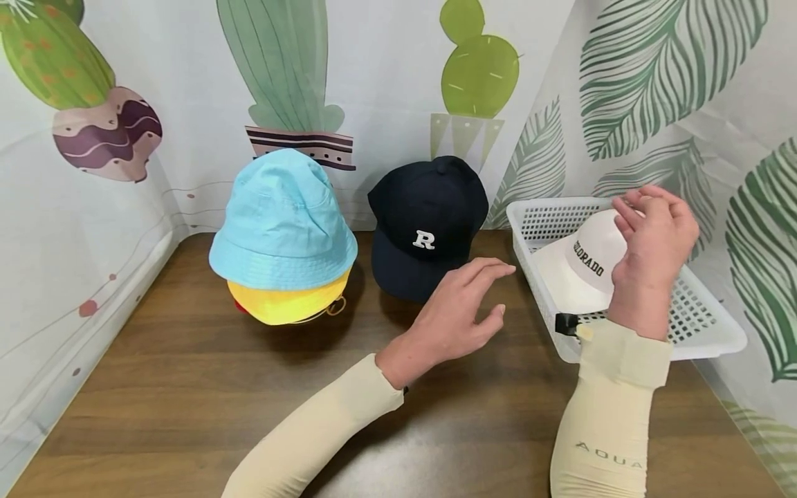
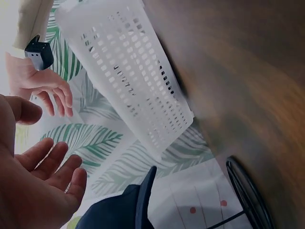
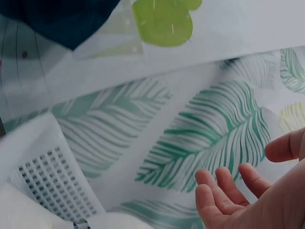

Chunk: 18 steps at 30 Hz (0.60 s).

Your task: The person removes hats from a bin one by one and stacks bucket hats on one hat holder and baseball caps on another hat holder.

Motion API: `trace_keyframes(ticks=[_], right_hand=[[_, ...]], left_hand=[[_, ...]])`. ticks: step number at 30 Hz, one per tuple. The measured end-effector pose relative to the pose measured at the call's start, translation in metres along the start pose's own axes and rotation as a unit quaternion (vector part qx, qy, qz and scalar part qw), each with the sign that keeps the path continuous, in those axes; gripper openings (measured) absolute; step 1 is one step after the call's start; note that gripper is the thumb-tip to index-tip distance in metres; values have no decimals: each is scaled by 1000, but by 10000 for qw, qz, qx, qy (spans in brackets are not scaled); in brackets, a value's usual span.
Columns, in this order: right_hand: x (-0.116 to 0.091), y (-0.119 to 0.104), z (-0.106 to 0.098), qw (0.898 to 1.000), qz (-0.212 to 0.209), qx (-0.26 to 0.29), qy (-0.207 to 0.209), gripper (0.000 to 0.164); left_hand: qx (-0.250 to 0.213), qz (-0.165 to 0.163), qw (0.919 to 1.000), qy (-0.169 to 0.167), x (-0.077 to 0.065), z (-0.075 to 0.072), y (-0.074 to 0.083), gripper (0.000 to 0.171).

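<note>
A white cap (image 1: 588, 259) lettered COLORADO lies in the white perforated basket (image 1: 716, 328) at the right. Over the cap my right hand (image 1: 656, 256) is raised, its fingers loosely bent and holding nothing; the right wrist view also shows this hand (image 3: 248, 200) apart from the cap. My left hand (image 1: 448, 315) hovers with relaxed, spread fingers between the basket and a navy cap (image 1: 429, 221) bearing a white R. In the left wrist view the left palm (image 2: 33, 186) holds nothing, and the basket's side wall (image 2: 128, 71) stands beyond it.
A light blue bucket hat (image 1: 283, 221) sits on top of a yellow hat (image 1: 289, 304) at the left, with a bit of red beneath. Patterned cloth (image 1: 386, 83) hangs behind and beside the brown wooden table (image 1: 187, 387).
</note>
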State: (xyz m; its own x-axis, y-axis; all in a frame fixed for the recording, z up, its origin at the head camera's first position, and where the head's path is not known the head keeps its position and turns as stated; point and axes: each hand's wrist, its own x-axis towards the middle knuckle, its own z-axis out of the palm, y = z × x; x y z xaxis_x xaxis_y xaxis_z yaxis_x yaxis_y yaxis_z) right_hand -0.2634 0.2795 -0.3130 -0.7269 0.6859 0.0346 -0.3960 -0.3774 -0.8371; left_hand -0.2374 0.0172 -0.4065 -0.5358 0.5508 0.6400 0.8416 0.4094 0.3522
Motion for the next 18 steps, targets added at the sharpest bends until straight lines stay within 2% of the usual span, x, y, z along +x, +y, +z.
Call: trace_keyframes(ticks=[6,11,14,18], right_hand=[[10,-6,-14,9989,-8,-326,351,13],[16,-7,-28,9935,-102,-993,551,18],[20,-7,-37,9867,-134,-1468,682,25],[26,-7,-48,9755,83,-2055,781,32]], left_hand=[[-10,30,9999,-98,4,13,3,49],[-13,67,9997,-243,8,23,5,50],[14,59,9994,-328,10,30,6,51],[95,49,9991,-418,13,38,8,53]])
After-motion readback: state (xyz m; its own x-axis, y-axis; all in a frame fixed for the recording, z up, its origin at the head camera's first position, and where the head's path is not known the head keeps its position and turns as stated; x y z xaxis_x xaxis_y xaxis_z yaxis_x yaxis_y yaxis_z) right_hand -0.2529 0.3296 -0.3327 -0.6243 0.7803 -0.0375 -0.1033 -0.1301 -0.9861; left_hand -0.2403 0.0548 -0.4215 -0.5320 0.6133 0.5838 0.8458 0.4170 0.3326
